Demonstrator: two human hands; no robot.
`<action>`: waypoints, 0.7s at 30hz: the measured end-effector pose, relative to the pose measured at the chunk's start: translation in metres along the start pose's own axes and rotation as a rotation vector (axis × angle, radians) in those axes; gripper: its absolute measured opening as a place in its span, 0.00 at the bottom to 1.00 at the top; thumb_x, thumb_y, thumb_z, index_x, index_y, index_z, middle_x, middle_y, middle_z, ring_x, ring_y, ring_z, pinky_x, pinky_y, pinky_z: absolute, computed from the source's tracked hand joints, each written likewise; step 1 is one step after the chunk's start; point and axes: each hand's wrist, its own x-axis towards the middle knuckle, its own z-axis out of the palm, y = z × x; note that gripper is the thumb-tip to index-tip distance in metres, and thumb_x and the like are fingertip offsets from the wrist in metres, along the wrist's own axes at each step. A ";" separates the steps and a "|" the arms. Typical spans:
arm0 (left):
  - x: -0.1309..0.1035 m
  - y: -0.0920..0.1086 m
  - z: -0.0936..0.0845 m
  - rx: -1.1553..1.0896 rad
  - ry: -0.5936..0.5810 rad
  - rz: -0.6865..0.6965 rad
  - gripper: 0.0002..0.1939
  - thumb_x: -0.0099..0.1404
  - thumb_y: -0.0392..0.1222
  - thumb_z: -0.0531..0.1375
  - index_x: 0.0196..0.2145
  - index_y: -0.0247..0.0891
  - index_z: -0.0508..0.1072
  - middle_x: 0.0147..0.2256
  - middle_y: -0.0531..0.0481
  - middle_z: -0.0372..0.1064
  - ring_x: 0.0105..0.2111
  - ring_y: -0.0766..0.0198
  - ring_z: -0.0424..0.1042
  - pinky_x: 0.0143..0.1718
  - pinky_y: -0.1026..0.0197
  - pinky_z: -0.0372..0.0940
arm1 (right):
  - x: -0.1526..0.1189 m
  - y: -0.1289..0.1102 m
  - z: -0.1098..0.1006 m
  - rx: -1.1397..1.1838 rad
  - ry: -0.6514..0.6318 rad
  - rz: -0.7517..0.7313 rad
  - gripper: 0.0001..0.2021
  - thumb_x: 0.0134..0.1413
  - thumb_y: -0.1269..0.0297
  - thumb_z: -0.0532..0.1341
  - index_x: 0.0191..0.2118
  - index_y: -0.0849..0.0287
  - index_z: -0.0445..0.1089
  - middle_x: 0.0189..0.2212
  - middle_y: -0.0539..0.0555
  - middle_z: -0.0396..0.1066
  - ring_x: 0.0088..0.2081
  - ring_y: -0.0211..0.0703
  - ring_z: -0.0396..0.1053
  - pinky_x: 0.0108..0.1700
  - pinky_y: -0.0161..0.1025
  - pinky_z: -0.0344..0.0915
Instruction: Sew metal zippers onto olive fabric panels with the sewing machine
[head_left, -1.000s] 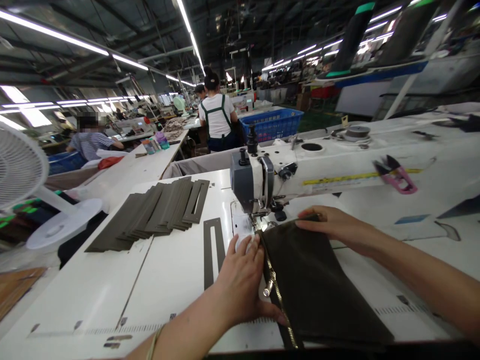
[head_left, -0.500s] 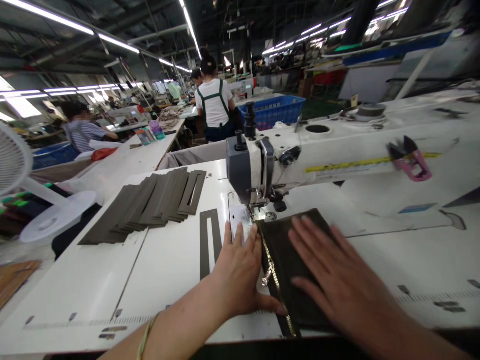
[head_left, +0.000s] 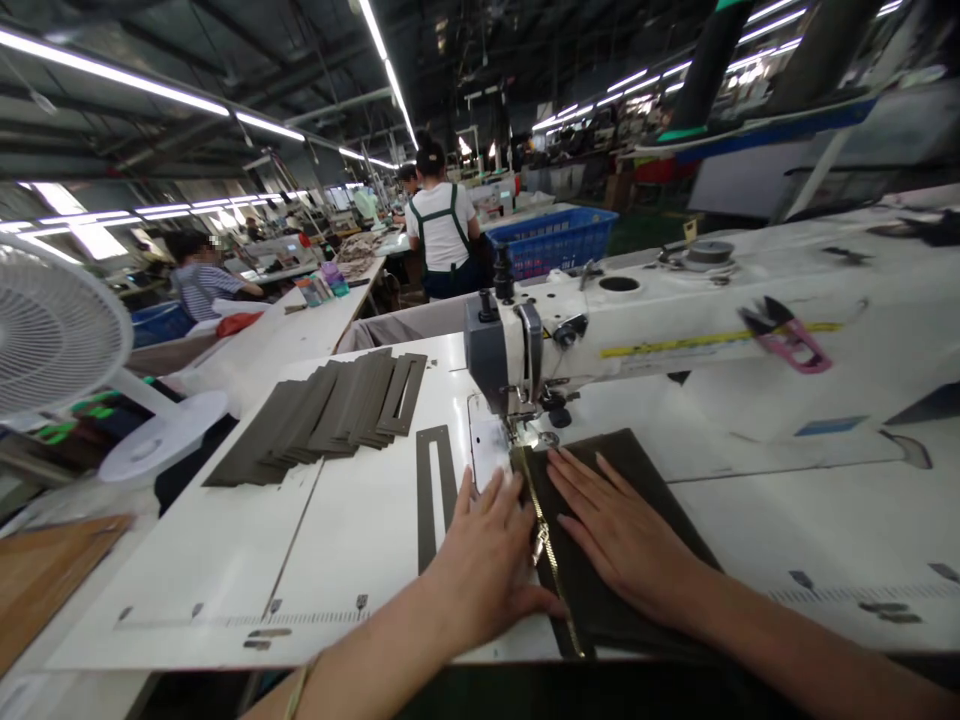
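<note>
A dark olive fabric panel (head_left: 637,500) lies on the white sewing table, its far left corner at the needle area of the sewing machine (head_left: 517,360). A gold zipper (head_left: 554,575) with a metal pull runs along the panel's left side. My left hand (head_left: 487,560) rests with fingers spread on the panel's left edge, its thumb reaching to the zipper. Flat on the panel, just right of the zipper, lies my right hand (head_left: 619,530), fingers stretched toward the needle. Beside my left hand is a single dark frame-shaped piece (head_left: 433,500) with a long slot.
A fanned stack of similar dark pieces (head_left: 322,410) lies at the table's left. Pink-handled snips (head_left: 791,340) rest on the machine arm. A white fan (head_left: 161,435) stands far left. Beyond the machine are a blue basket (head_left: 555,240) and a person (head_left: 442,230) facing away.
My right hand has moved left and forward over the panel, closer to the zipper and needle. My left hand stays at the panel's edge. The camera view has shifted slightly.
</note>
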 end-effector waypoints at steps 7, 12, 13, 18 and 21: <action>-0.055 -0.020 0.011 0.041 0.154 0.167 0.28 0.64 0.56 0.54 0.58 0.43 0.56 0.61 0.42 0.47 0.61 0.49 0.47 0.60 0.37 0.32 | -0.006 0.008 0.016 -0.028 0.009 -0.020 0.22 0.60 0.64 0.48 0.60 0.63 0.54 0.60 0.59 0.52 0.60 0.49 0.49 0.57 0.57 0.53; -0.080 -0.049 0.011 0.157 0.099 -0.026 0.50 0.56 0.62 0.58 0.63 0.34 0.37 0.63 0.32 0.35 0.61 0.38 0.38 0.56 0.33 0.44 | 0.009 0.005 0.011 0.035 -0.004 -0.113 0.22 0.60 0.68 0.48 0.60 0.64 0.53 0.60 0.59 0.51 0.61 0.46 0.48 0.59 0.53 0.51; -0.084 -0.052 0.018 0.184 0.076 0.012 0.48 0.57 0.58 0.59 0.63 0.36 0.38 0.63 0.33 0.37 0.61 0.39 0.41 0.56 0.35 0.46 | 0.010 0.004 0.012 0.052 -0.024 -0.128 0.23 0.60 0.68 0.48 0.60 0.65 0.52 0.60 0.59 0.51 0.61 0.45 0.48 0.59 0.51 0.52; -0.095 -0.057 0.040 0.239 0.040 0.072 0.52 0.50 0.49 0.66 0.63 0.40 0.40 0.63 0.33 0.34 0.59 0.35 0.45 0.52 0.35 0.52 | 0.008 0.006 0.018 0.105 -0.053 -0.110 0.23 0.61 0.68 0.47 0.62 0.63 0.48 0.61 0.57 0.49 0.61 0.44 0.48 0.59 0.50 0.54; -0.091 -0.056 0.019 0.178 0.027 0.145 0.54 0.48 0.51 0.66 0.63 0.36 0.40 0.63 0.31 0.31 0.60 0.34 0.39 0.53 0.32 0.49 | 0.006 0.007 0.021 0.126 0.014 -0.065 0.24 0.61 0.68 0.46 0.62 0.64 0.47 0.61 0.60 0.50 0.61 0.45 0.48 0.58 0.50 0.55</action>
